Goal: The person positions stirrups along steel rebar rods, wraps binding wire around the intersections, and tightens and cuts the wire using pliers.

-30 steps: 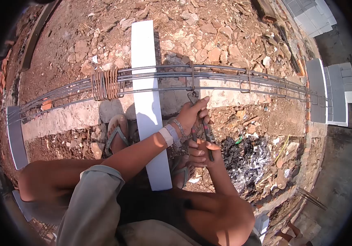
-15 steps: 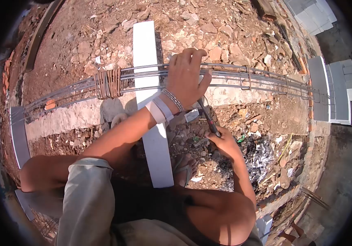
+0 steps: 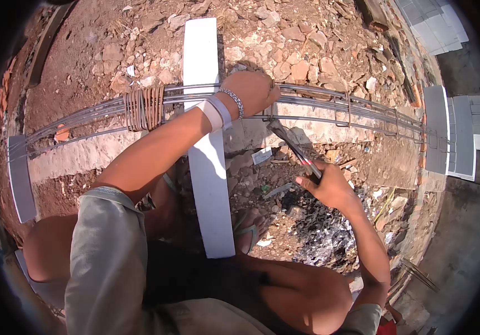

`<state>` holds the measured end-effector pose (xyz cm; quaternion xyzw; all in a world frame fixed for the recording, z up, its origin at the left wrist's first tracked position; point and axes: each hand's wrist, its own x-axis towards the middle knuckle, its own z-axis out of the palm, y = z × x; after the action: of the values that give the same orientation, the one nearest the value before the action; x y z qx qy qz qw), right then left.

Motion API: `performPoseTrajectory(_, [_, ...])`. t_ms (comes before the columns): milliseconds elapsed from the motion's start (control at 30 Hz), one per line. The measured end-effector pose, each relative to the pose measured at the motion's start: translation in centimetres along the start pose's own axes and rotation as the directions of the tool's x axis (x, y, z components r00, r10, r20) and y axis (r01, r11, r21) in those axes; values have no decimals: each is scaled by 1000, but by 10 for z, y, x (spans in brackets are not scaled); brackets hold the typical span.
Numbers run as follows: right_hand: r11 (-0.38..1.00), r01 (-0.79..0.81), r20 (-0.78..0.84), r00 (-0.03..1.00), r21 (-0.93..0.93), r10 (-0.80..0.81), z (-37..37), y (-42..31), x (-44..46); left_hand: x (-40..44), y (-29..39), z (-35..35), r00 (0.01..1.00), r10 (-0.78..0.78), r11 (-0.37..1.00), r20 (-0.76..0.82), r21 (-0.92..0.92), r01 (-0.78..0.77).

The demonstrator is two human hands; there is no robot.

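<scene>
The left hand (image 3: 251,94) is closed over the rebar cage (image 3: 315,101), which runs left to right beneath it. Nearer and rightward, the right hand (image 3: 330,185) grips pincers (image 3: 294,146) (their head at the cage's near side).

Bright, hard sunlight; glare and crisp shadow on the white board (image 3: 209,167); margins curved by distortion, corners black

Grey-green sleeves (image 3: 108,251), silvery chain bracelet (image 3: 235,101), pale broad wristband (image 3: 212,115), dark cloth (image 3: 203,279) below, greenish sandal strap (image 3: 246,229)
</scene>
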<state>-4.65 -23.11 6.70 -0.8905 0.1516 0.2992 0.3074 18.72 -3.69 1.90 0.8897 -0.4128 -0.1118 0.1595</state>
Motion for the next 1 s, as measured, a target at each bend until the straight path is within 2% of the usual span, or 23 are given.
performPoseTrajectory(133, [999, 45, 58, 997, 13, -46, -25, -4, 6, 1, 1, -4, 999, 21, 1000, 34, 2, -21])
performPoseTrajectory(233, [985, -7, 168, 985, -170, 36, -51, -1, 24, -1, 2, -7, 997, 67, 997, 37, 41, -69])
performPoseTrajectory(267, [981, 152, 107, 984, -121, -139, -53, 17, 31, 0, 2, -6, 998, 60, 997, 33, 41, -61])
performPoseTrajectory(367, [973, 53, 218, 976, -225, -2, -90, 0, 53, 0, 1, -3, 998, 39, 999, 44, 33, -40])
performPoseTrajectory(400, [960, 126, 241, 968, -250, -65, -92, 2, 56, 0, 0, -4, 998, 23, 999, 60, 23, -24])
performPoseTrajectory(433, [961, 150, 235, 967, -231, -94, -90, 2, 56, 0, -1, -4, 997, 8, 1000, 74, 10, -8])
performPoseTrajectory(533, [964, 208, 235, 958, -163, -167, -80, 3, 39, -1, -2, 1, 998, 58, 997, -13, 54, -57])
performPoseTrajectory(633, [962, 254, 182, 946, 98, -268, -40, 39, 34, -2, -1, -1, 999, 39, 999, -2, 6, -39])
performPoseTrajectory(667, [982, -21, 327, 944, 188, -43, -40, 38, 26, -2, 0, -2, 999, 39, 999, -15, -2, -39])
performPoseTrajectory(767, [972, 164, 117, 976, 168, -185, -15, 31, 14, -2, 0, -4, 998, 56, 998, -26, 2, -56])
performPoseTrajectory(800, [981, 187, -14, 982, 56, -186, -8, 25, 8, -2, 0, -5, 998, 65, 998, -19, 14, -65])
performPoseTrajectory(833, [996, 65, -115, 991, -61, -72, -3, 7, 0, -1, 0, -5, 997, 74, 997, -15, 25, -73])
performPoseTrajectory(900, [996, 5, -305, 952, -90, -32, 34, 2, -9, -3, 1, -4, 998, 62, 998, -23, -17, -63])
performPoseTrajectory(933, [990, -9, -435, 899, -140, -53, 56, 3, -10, -2, 0, -4, 998, 56, 998, -28, -33, -57])
performPoseTrajectory(1000, [996, -66, -440, 897, -55, 35, 59, -17, -15, 0, -5, 2, 994, 87, 996, -59, -4, -88])
